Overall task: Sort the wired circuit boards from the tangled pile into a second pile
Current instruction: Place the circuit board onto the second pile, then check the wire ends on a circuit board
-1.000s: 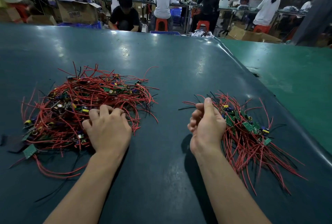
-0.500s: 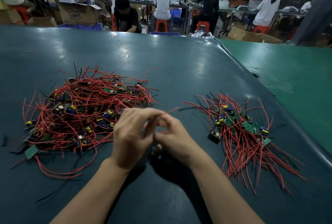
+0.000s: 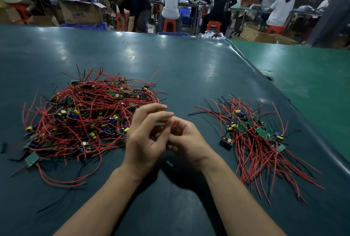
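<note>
Two bare hands meet in the middle of the dark green counter [image 3: 189, 69], between two heaps of wires. The left hand [image 3: 145, 139] is turned with its back to the camera. Its fingers reach out toward the right and bend a little, and the fingertips touch the fingers of the right hand [image 3: 187, 143]. The right hand has its fingers curled in. A short bit of red wire [image 3: 175, 123] shows between the fingers of both hands, just where they meet. The right hand's grip looks pinched on that wire. For the left hand's grip, I cannot tell if it holds the wire or only touches it, because the fingers blur and cover one another. No board shows in either hand.

The big tangled pile [image 3: 89, 118] lies on the counter to the left of the hands. It is a messy heap of red wires with a few black ones, and small green boards with yellow and blue parts are mixed in. The left hand is just beside its right edge.

The second pile [image 3: 259, 141] lies to the right, a bit apart from the right hand. It is smaller. Its wires mostly point toward the near right corner, and its green boards sit close together near the top.
</note>
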`<state>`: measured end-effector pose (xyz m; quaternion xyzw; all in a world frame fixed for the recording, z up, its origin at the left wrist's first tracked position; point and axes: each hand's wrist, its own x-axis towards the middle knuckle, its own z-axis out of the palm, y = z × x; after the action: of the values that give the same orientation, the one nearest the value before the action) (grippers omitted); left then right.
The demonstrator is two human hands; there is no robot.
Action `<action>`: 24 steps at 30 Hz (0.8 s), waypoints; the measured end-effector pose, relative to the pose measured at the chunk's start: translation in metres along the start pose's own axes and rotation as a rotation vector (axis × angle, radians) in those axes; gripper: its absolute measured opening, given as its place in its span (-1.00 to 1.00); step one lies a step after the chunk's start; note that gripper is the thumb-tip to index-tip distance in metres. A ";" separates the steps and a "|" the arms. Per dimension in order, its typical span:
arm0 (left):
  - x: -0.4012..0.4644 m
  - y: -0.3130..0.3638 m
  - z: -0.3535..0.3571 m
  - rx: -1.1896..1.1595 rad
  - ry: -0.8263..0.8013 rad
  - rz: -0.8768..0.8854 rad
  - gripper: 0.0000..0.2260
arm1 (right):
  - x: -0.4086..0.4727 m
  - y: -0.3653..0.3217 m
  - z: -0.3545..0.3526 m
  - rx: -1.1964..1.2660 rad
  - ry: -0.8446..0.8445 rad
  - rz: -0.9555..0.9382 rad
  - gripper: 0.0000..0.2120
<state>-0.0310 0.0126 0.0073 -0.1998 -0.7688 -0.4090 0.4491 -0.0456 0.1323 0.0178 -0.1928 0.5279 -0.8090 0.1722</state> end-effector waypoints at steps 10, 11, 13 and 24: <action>-0.007 0.003 0.007 -0.305 -0.169 -0.506 -0.44 | -0.002 -0.033 -0.022 0.509 0.384 -0.155 -0.84; -0.003 0.003 0.009 -0.414 -0.191 -0.640 -0.43 | -0.003 -0.032 -0.021 0.466 0.361 -0.129 -0.84; 0.004 -0.002 0.009 -0.604 -0.122 -0.791 -0.48 | -0.004 -0.030 -0.018 0.375 0.311 -0.078 -0.83; -0.011 0.002 0.002 -0.322 -0.489 -0.408 -0.75 | -0.005 -0.020 -0.010 -0.203 0.208 0.113 -0.71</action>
<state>-0.0248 0.0158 -0.0017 -0.2024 -0.8032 -0.5464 0.1238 -0.0475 0.1505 0.0314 -0.0946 0.6320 -0.7561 0.1414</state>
